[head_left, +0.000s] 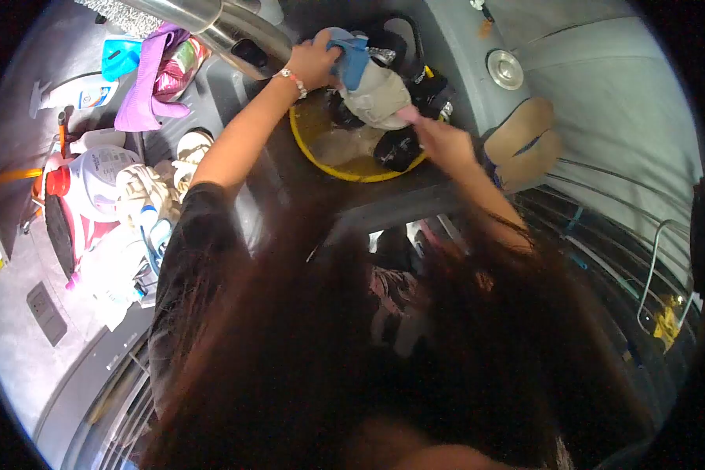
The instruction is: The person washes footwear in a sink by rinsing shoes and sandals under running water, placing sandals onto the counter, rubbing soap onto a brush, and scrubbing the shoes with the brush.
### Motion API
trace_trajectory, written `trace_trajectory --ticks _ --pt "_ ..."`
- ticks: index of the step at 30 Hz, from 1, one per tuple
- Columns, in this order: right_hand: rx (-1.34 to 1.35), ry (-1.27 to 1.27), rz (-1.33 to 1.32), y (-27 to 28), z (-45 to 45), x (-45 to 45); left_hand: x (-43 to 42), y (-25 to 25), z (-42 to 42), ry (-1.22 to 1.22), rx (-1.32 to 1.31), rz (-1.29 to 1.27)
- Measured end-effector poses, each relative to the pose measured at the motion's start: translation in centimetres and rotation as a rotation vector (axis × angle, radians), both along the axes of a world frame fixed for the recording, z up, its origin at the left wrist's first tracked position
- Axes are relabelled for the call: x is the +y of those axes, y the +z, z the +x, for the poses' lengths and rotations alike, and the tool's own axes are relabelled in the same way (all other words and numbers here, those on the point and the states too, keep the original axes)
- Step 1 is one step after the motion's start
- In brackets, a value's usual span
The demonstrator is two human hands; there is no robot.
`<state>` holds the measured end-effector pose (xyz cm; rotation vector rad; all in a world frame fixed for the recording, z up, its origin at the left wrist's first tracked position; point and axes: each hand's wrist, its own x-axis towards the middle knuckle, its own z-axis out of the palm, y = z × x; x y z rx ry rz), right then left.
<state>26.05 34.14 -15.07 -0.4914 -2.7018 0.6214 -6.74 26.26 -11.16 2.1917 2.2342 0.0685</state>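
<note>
A pale grey and blue shoe [374,92] is tilted over a yellow-rimmed basin [309,153], and my left hand [313,63] is closed on its blue end. My right hand [444,146] is closed around a slim pink handle [406,115] that meets the shoe's lower side; its working end is hidden. Cloudy water [337,149] shows in the basin. Dark shoes [399,149] lie partly in it, against the far and right sides.
A metal faucet [247,43] reaches in above my left hand. Tan insoles [523,145] rest at the right beside a drain [504,70]. On the left are a purple glove [149,94], a spray bottle [86,92], a white tub [102,180] and pale sneakers [153,188]. Hair covers the lower view.
</note>
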Motion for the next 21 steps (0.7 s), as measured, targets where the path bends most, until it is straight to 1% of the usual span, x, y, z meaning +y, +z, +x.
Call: trace_trajectory --ticks 1,2,3,4,5,6,9,10,11,13,15,18,19,20,21 --pt "0.020 0.045 -0.050 -0.4 -1.1 -1.1 0.1 0.2 0.3 0.003 -0.002 0.010" --pt "-0.077 0.043 -0.048 0.6 -1.6 -2.6 -0.1 0.6 0.6 0.035 0.048 -0.029" --pt "-0.071 0.040 -0.048 0.7 -1.0 -1.9 -0.2 0.9 0.5 0.064 0.101 -0.074" --pt "-0.070 0.032 -0.058 0.9 0.4 -1.1 -0.4 0.6 0.4 0.032 0.105 -0.017" --pt "-0.072 0.024 -0.070 0.9 1.6 -0.6 -0.8 0.2 0.4 0.032 0.104 -0.029" --pt "-0.097 -0.028 0.009 2.2 1.6 0.1 -0.5 0.2 0.5 0.033 0.100 -0.030" --pt "-0.058 -0.033 0.011 0.2 -1.3 -1.1 -0.4 0.0 0.2 0.008 0.043 -0.003" --pt "-0.001 0.043 -0.029 0.4 -1.9 -2.1 -0.2 0.0 -0.1 -0.018 0.008 0.025" --pt "-0.019 0.030 -0.073 1.0 -1.8 -3.0 0.0 -0.1 -0.3 -0.018 0.014 0.031" --pt "-0.045 0.075 -0.099 -0.8 1.1 -1.2 -0.5 -0.7 -0.3 -0.035 0.045 0.058" --pt "-0.176 -0.025 -0.042 1.1 1.5 0.3 -0.3 -0.2 0.0 -0.010 0.019 0.036" --pt "0.007 -0.077 0.051 -1.4 -2.9 -1.1 0.1 -0.2 0.1 -0.037 -0.037 0.090" --pt "0.068 -0.076 0.053 -2.6 -4.2 -2.1 0.0 0.0 0.1 -0.005 -0.011 0.034" --pt "0.200 -0.095 0.000 -2.6 -4.5 -3.1 0.0 0.2 0.0 0.026 0.021 -0.025" --pt "0.162 -0.067 -0.022 -1.5 -3.8 -3.8 0.0 0.4 -0.2 0.030 0.030 -0.022"
